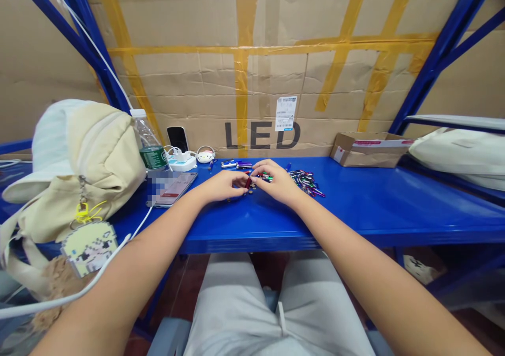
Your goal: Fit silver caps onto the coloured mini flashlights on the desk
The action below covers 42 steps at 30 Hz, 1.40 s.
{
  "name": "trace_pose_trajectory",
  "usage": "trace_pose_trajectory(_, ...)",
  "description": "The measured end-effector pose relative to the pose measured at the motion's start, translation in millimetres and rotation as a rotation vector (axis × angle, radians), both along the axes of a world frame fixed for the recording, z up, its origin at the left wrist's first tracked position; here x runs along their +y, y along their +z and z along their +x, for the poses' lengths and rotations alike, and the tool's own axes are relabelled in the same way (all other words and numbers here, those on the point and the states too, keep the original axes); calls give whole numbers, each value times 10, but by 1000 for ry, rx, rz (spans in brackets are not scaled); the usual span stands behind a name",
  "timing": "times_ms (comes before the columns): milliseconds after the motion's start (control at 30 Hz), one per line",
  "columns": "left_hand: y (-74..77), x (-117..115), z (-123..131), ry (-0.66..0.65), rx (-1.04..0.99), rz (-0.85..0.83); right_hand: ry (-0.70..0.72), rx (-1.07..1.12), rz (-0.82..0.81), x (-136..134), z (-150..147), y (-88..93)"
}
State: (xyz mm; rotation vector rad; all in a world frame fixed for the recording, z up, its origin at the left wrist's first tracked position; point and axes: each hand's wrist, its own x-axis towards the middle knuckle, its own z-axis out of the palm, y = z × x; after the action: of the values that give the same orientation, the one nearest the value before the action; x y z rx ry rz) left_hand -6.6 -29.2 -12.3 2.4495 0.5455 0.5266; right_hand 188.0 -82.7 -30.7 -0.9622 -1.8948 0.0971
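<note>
Close together over the blue table [355,203], my two hands meet around a small dark red tube-like piece [248,182]. Thumb and fingers of my left hand [224,184] pinch it. My right hand [278,181] has curved fingers at its other side, thumb and forefinger drawn together against it. Tiny gold-coloured bits [251,191] lie beneath the fingertips. Beside my right hand is a pile of shiny, slim, multicoloured metal pieces [307,181]. A few similar blue and silver pieces [232,164] rest behind my left hand.
A cream bag [102,151], a bottle [153,151], a tablet-like device [177,187] and a white power strip [183,161] stand at left. An open cardboard box [369,153] sits at back right. A large taped cardboard sheet [189,98] rises behind the table.
</note>
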Motion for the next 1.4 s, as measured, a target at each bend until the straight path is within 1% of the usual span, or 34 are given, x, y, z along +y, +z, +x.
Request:
trace_pose_trajectory(233,-10,21,-6,1,-22,40,-12,-16,4,-19,-8,11)
trace_pose_trajectory(367,4,37,-16,24,-37,133,-84,-53,12,-7,28,8)
trace_pose_trajectory(467,21,48,-25,72,-55,300,-194,-176,-9,1,66,-16)
trace_pose_trajectory(533,33,53,-30,97,-51,402,-281,-319,-79,-14,75,-34)
trace_pose_trajectory(600,41,55,-33,108,-39,445,-342,-481,-164,-41,66,-45)
trace_pose_trajectory(667,44,53,-33,104,-31,426,-367,-598,-221,-65,50,-49)
trace_pose_trajectory(767,40,42,-36,116,-49,334,-375,-651,-251,-77,39,-46)
trace_pose_trajectory(867,36,29,-46,129,-76,271,-374,-632,-273,-62,53,-46)
trace_pose_trajectory(1167,51,-6,-41,123,-78,216,-385,-550,-285,63,54,-75)
trace_pose_trajectory(1300,39,5,-41,132,-127,202,-405,-546,-357,182,49,-36)
trace_pose_trajectory(1400,30,20,-47,140,-126,228,-385,-562,-397,275,73,5)
